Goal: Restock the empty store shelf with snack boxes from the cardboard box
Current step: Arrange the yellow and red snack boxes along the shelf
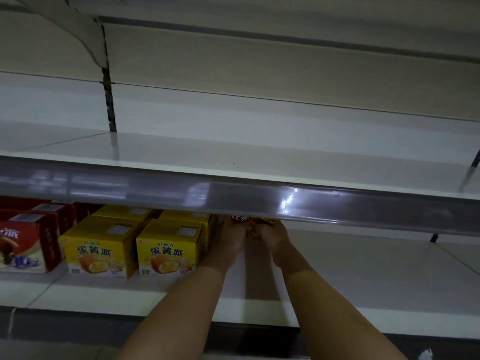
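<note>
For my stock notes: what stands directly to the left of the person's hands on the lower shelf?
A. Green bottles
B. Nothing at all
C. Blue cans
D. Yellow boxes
D: yellow boxes stand just left of the left hand on the lower shelf.

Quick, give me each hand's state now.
Left hand: holds the red pack, mostly hidden by the shelf edge.
Right hand: fingers curled at the same pack; grip cannot be told.

four yellow snack boxes (166,252), three red snack boxes (26,249), two hands (228,237)
</note>
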Action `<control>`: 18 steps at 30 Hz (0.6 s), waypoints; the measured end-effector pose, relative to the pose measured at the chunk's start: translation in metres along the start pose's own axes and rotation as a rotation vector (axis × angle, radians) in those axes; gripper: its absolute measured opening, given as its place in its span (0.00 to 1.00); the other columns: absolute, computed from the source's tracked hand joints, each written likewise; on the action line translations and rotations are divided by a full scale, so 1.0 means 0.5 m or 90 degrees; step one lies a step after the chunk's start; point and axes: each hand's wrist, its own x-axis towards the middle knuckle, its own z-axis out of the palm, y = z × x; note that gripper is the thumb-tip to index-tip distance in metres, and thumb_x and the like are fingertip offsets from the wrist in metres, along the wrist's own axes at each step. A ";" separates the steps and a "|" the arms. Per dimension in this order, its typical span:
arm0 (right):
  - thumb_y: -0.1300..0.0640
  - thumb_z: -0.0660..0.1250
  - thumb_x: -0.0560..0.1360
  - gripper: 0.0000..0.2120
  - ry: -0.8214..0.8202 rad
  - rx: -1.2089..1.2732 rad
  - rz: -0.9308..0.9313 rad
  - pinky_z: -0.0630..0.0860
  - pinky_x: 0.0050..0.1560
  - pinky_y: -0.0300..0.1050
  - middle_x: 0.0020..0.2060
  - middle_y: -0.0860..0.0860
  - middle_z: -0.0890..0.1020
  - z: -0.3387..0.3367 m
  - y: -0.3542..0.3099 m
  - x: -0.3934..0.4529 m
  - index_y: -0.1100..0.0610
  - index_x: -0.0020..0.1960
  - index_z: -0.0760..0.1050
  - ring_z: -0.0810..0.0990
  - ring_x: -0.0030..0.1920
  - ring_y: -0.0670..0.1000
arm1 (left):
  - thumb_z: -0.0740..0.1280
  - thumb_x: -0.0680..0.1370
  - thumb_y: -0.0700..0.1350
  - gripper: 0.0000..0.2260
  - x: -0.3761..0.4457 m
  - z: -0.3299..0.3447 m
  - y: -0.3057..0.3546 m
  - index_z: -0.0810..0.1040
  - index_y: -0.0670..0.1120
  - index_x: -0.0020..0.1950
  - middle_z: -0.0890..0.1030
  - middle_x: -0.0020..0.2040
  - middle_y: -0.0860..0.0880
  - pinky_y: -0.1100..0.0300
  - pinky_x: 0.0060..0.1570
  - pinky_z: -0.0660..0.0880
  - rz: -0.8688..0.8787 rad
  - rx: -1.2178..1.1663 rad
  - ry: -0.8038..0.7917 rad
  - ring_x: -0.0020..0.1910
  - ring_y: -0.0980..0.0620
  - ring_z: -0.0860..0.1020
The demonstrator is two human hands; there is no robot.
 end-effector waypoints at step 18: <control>0.56 0.64 0.77 0.33 -0.059 -0.166 0.068 0.66 0.68 0.48 0.74 0.59 0.62 -0.074 -0.025 -0.118 0.62 0.76 0.53 0.65 0.71 0.58 | 0.61 0.80 0.49 0.04 -0.151 0.024 0.056 0.74 0.57 0.53 0.78 0.50 0.52 0.61 0.46 0.70 -0.067 0.121 0.085 0.46 0.53 0.75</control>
